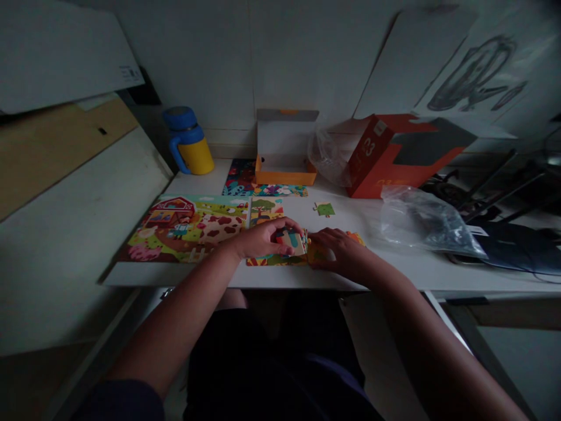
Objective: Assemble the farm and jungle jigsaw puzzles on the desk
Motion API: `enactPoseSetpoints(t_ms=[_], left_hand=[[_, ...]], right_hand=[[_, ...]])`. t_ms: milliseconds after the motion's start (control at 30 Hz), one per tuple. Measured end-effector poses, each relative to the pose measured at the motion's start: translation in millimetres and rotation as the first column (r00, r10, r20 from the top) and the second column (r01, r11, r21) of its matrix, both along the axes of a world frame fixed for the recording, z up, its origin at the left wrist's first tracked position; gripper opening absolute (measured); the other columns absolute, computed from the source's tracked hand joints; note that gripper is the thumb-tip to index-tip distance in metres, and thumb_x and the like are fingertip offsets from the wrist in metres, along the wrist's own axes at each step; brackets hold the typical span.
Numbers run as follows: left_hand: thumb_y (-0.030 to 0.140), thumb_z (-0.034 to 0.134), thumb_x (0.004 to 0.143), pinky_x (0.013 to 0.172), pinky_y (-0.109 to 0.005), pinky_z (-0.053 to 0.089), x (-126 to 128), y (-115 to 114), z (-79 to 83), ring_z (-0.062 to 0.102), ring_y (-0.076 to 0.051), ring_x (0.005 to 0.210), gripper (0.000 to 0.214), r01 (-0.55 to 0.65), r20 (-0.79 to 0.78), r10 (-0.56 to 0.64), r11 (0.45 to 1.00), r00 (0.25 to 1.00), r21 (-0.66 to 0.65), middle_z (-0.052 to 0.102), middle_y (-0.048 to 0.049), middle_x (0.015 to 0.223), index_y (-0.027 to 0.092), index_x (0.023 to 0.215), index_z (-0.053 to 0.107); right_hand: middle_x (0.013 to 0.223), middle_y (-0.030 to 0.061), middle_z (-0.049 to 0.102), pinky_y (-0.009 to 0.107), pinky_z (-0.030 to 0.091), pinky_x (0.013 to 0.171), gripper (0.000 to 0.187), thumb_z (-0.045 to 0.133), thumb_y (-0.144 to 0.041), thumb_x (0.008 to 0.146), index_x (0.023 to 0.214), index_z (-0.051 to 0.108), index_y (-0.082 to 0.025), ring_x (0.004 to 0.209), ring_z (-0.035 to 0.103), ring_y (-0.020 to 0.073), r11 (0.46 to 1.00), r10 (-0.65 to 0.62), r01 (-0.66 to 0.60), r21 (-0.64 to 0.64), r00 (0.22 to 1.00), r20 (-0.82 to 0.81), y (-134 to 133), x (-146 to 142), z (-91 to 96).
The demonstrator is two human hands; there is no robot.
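From where I'm standing, the person's left hand (pixel 263 240) is curling partly closed, thumb and fingers gripping a small stack of printed cardboard puzzle pieces (pixel 293 241) above the near edge of the white tabletop (pixel 153 275). The right hand (pixel 339 248) is lying palm down with its fingers bent, touching the right end of a partly joined, colourful jigsaw (pixel 263 206) — whether it is pinching a piece there, I cannot tell. Both hands are covering parts of that jigsaw, which is lying between and beneath them, and an orange piece (pixel 356 237) is peeking out just beyond the right hand.

A loose green puzzle piece (pixel 325 209) is lying on the far side of the hands. To the left, a rectangular farm picture with a spotted cow (pixel 184 225) is lying flat, the left forearm crossing near its corner. Farther back, a blue-and-yellow jug (pixel 191 143), an open orange cardboard box (pixel 286 176) and a large red-orange carton (pixel 372 158) are standing — a crumpled clear plastic bag (pixel 328 158) sitting between the two boxes. On the right, another clear plastic bag (pixel 425 219) is sprawling across the tabletop.
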State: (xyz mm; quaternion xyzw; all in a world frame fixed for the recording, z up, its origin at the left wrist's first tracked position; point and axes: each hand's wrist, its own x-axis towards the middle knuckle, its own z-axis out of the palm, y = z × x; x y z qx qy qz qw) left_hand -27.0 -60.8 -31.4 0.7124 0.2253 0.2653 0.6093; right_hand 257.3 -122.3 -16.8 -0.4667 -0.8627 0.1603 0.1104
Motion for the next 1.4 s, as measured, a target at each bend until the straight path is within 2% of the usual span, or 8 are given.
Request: enactPoseSetpoints(t_ms=[167, 333, 567, 833, 1000, 1100, 1267, 1400], left_hand=[[0.034, 0.086, 0.087, 0.099, -0.037, 0.052, -3, 3, -0.5, 0.067, -0.022, 0.112, 0.049, 0.014, -0.02, -0.014, 1.0, 1.0, -0.008, 0.068, -0.0071, 0.131, 0.028, 0.131, 0.066], [0.035, 0.086, 0.087, 0.096, -0.035, 0.052, -3, 5, -3.1, 0.067, -0.021, 0.109, 0.048, 0.017, -0.041, -0.016, 1.0, 0.999, 0.018, 0.068, -0.0071, 0.132, 0.029, 0.131, 0.067], [0.037, 0.087, 0.085, 0.086, -0.032, 0.052, -1, 4, -5.3, 0.066, -0.018, 0.096, 0.051, -0.035, -0.045, 0.033, 0.998, 0.998, -0.045, 0.069, -0.0045, 0.118, 0.029, 0.131, 0.066], [0.037, 0.088, 0.084, 0.082, -0.032, 0.054, 0, 3, -1.1, 0.064, -0.018, 0.091, 0.051, -0.069, -0.05, 0.065, 0.995, 0.997, -0.076, 0.069, -0.0056, 0.113, 0.026, 0.129, 0.067], [0.036, 0.088, 0.084, 0.082, -0.032, 0.054, -1, 2, 0.5, 0.064, -0.017, 0.09, 0.051, -0.076, -0.058, 0.072, 0.994, 0.996, -0.078, 0.068, -0.0049, 0.111, 0.026, 0.129, 0.067], [0.036, 0.088, 0.084, 0.082, -0.032, 0.054, -1, 2, 0.9, 0.064, -0.017, 0.089, 0.052, -0.073, -0.073, 0.067, 0.994, 0.995, -0.081, 0.068, -0.0048, 0.111, 0.027, 0.13, 0.066], [0.035, 0.087, 0.085, 0.081, -0.033, 0.053, -1, 2, 1.7, 0.063, -0.018, 0.089, 0.049, -0.077, -0.092, 0.072, 0.996, 0.993, -0.049, 0.069, -0.0047, 0.113, 0.028, 0.128, 0.066], [0.038, 0.086, 0.086, 0.082, -0.032, 0.053, -1, 3, 1.6, 0.062, -0.017, 0.09, 0.048, -0.066, -0.103, 0.065, 0.998, 0.993, -0.015, 0.068, -0.0043, 0.112, 0.028, 0.128, 0.067]], right_hand=[[0.128, 0.0133, 0.071, 0.045, 0.054, 0.106, 0.061, 0.089, -0.034, 0.082, 0.139, 0.07, -0.024, 0.117, 0.068, 0.0307, 0.995, -0.037, 0.034, -0.099, 0.999, -0.028, 7, 1, 4.4], [0.109, 0.0084, 0.077, 0.034, 0.054, 0.083, 0.025, 0.066, -0.039, 0.099, 0.115, 0.078, -0.025, 0.09, 0.071, 0.0221, 0.967, -0.172, 0.148, -0.207, 0.979, -0.105, 7, 16, 6.0], [0.073, 0.0005, 0.069, 0.028, 0.042, 0.057, 0.031, 0.062, -0.052, 0.098, 0.095, 0.072, -0.023, 0.063, 0.057, 0.0156, 0.863, -0.414, 0.27, -0.427, 0.862, -0.293, 1, 38, 0.5], [0.077, 0.0026, 0.073, 0.029, 0.054, 0.059, 0.026, 0.072, -0.044, 0.092, 0.104, 0.07, -0.021, 0.062, 0.068, 0.0169, 0.774, -0.59, 0.307, -0.554, 0.668, -0.454, -3, 19, -16.9], [0.09, 0.002, 0.076, 0.033, 0.064, 0.069, 0.06, 0.074, -0.035, 0.091, 0.147, 0.057, -0.025, 0.073, 0.076, 0.019, 0.746, -0.613, 0.232, -0.624, 0.605, -0.508, -6, 11, -20.9], [0.096, 0.0032, 0.077, 0.031, 0.064, 0.066, 0.056, 0.071, -0.034, 0.092, 0.146, 0.058, -0.027, 0.078, 0.078, 0.0197, 0.733, -0.608, 0.23, -0.64, 0.645, -0.464, -9, 10, -26.2], [0.085, 0.0056, 0.08, 0.025, 0.045, 0.045, 0.029, 0.071, -0.039, 0.091, 0.113, 0.07, -0.021, 0.057, 0.07, 0.0164, 0.77, -0.575, 0.407, -0.492, 0.776, -0.258, -13, 9, -21.5], [0.068, 0.004, 0.076, 0.025, 0.039, 0.042, 0.027, 0.067, -0.048, 0.094, 0.095, 0.069, -0.022, 0.048, 0.062, 0.0151, 0.736, -0.599, 0.416, -0.534, 0.767, -0.229, -14, 7, -17.7]])
